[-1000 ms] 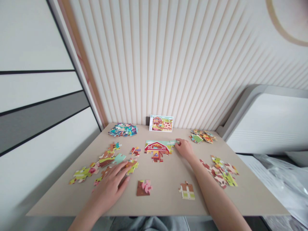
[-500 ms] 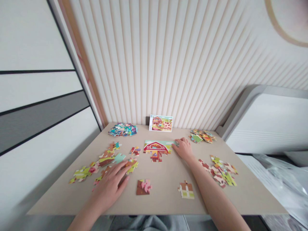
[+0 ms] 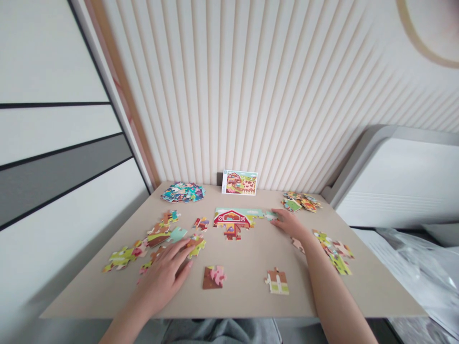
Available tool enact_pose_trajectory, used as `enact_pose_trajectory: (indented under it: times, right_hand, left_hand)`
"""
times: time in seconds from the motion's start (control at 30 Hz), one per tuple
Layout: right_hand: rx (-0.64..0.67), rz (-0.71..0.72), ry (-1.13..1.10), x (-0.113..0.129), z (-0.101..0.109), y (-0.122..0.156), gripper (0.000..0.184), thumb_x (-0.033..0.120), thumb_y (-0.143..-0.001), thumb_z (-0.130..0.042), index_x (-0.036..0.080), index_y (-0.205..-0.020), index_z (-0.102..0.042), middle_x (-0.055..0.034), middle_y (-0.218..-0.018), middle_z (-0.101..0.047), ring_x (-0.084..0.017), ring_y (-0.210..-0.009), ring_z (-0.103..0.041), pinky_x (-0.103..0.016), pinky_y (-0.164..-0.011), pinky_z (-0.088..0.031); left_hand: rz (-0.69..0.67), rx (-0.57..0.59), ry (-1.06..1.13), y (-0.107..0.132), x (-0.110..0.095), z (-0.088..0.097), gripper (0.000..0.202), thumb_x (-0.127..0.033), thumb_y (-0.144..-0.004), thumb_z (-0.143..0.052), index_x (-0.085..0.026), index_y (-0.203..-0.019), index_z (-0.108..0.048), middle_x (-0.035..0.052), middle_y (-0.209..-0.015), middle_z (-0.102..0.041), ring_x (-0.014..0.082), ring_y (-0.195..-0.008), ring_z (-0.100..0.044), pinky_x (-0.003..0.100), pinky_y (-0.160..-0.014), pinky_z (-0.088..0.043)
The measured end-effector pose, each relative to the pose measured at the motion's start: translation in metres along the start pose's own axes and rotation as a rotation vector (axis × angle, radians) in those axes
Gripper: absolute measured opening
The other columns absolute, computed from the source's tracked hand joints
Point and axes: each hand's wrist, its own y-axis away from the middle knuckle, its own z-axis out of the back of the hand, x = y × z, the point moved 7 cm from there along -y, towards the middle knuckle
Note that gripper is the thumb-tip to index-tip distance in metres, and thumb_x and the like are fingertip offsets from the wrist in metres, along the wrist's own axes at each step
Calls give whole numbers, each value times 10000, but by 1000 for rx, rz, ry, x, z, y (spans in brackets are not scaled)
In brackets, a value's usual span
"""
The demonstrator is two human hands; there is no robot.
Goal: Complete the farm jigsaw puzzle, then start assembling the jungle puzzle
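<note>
Just right of the partly joined barn puzzle (image 3: 232,219), my right hand (image 3: 289,222) pinches a pale-blue puzzle piece (image 3: 269,216) between thumb and fingers, against the table. A narrow gap seems to separate that piece from the joined sky strip. My left hand (image 3: 162,271) lies flat with fingers apart over a spread of loose pieces on the left, its fingertips by a brown-and-green piece (image 3: 196,244). A piece with a pink pig part (image 3: 214,277) and a white-fence piece (image 3: 277,281) lie apart near the front.
A picture card (image 3: 239,182) of the farm scene leans against the ribbed wall. Blue pieces (image 3: 183,192) are heaped at the back left and orange ones (image 3: 307,202) at the back right. Cow-patterned and green pieces (image 3: 333,251) lie beyond my right forearm.
My right hand has slid to the right, away from the joined puzzle's edge, with the pale-blue piece under its fingers. My left hand has stayed in place.
</note>
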Motion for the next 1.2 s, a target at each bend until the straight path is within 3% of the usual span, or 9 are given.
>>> enact_pose_trajectory:
  times: [0.27,0.47,0.6,0.9,1.03,1.2]
  right_hand:
    - [-38,-13,53,-12,8,2,472,408,-889,-654,235,-1327,-666,-136,-1332,-689,-339,-1240,-632,-500,-1087,-459]
    - [-82,23,88,-9,3,-2,433,368,-910,-624,244,-1323,-664,-123,-1374,-666,-321,-1280,-605,-501,-1115,-437]
    - [-105,79,98,5,-1,-5,410,390,-952,-572,248,-1325,-665,-119,-1389,-655,-306,-1302,-589,-500,-1125,-426]
    - [-67,245,87,63,-22,-8,338,405,-1018,-483,277,-1234,-710,-92,-1322,-693,-255,-1252,-612,-508,-1142,-372]
    - [-69,250,93,67,-24,-9,327,407,-1013,-482,271,-1182,-727,-88,-1311,-691,-255,-1260,-601,-525,-1168,-325]
    - [-115,234,81,58,-17,-3,363,411,-1002,-476,269,-1243,-707,-100,-1376,-651,-273,-1301,-568,-494,-1138,-380]
  left_hand:
    - [24,12,12,0,0,0,483,-365,-1012,-520,-356,-1495,-507,30,-1528,-522,262,-1379,-528,441,-1163,-451]
    - [28,25,13,-1,-1,1,486,-368,-1018,-511,-355,-1503,-494,27,-1531,-517,256,-1389,-518,444,-1172,-441]
    - [13,29,-13,-1,-3,2,508,-368,-1025,-500,-360,-1531,-454,30,-1533,-512,257,-1387,-518,450,-1169,-443]
    - [36,35,-9,-2,-5,3,446,-359,-1030,-483,-329,-1474,-521,39,-1516,-527,263,-1392,-510,463,-1153,-464]
    - [48,20,20,-3,-9,9,448,-343,-1026,-483,-347,-1471,-532,33,-1501,-543,266,-1373,-531,458,-1151,-466]
    - [21,-9,47,-2,-16,15,454,-317,-1029,-465,-329,-1478,-528,57,-1428,-604,269,-1315,-574,460,-1132,-475]
